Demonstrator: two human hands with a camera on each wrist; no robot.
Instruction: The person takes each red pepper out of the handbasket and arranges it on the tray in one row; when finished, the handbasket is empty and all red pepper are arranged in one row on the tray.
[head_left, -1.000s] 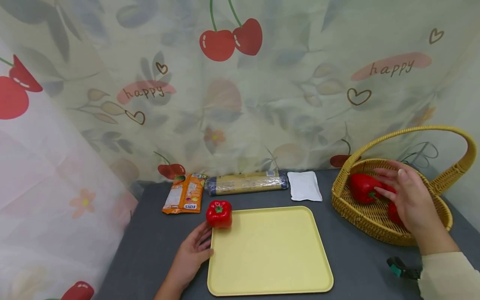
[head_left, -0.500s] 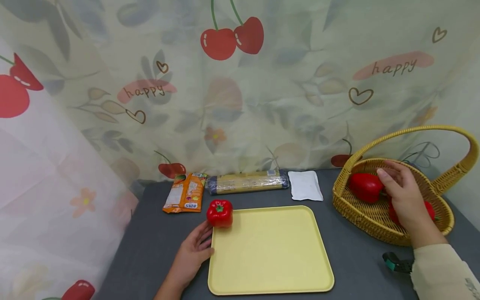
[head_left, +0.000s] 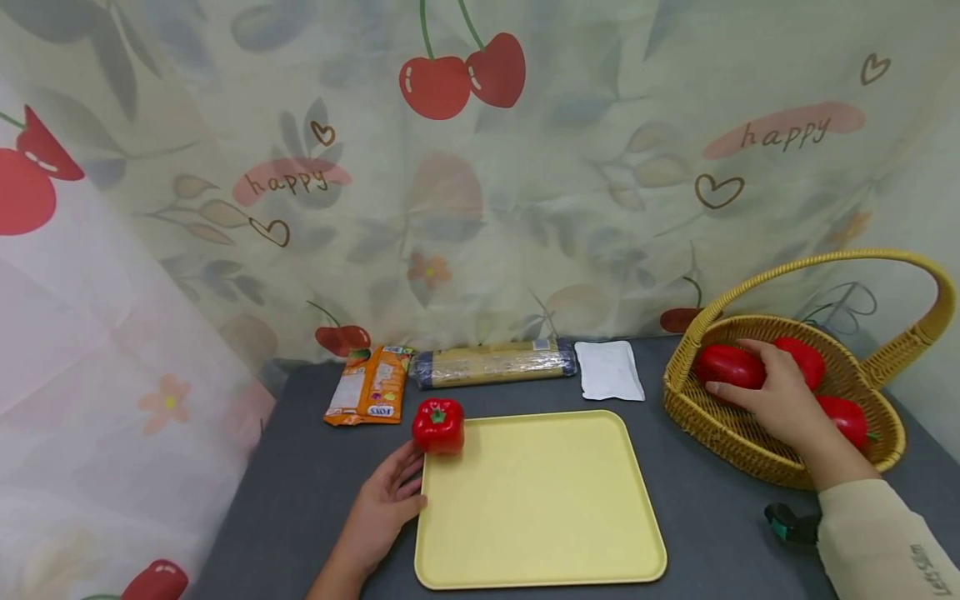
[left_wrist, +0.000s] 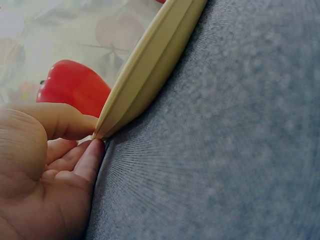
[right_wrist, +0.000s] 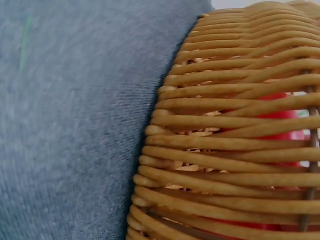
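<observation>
My left hand pinches the left edge of a pale yellow tray between thumb and fingers; the left wrist view shows the fingertips on its rim. A red bell pepper stands on the tray's far left corner, just beyond those fingers. At the right, my right hand reaches into a wicker basket and grips another red bell pepper, thumb on its near side. Two more red peppers lie in the basket, one behind the hand and one beside the wrist. The right wrist view shows only the basket's woven side.
Along the back lie an orange snack packet, a long plastic-wrapped pack and a white sachet. The basket's tall handle arches over its opening. A black and green strap is by the right wrist. A printed curtain hangs behind.
My right hand has lowered and moved left inside the basket, from hovering over the peppers to holding the leftmost one. The left hand and tray have stayed in place.
</observation>
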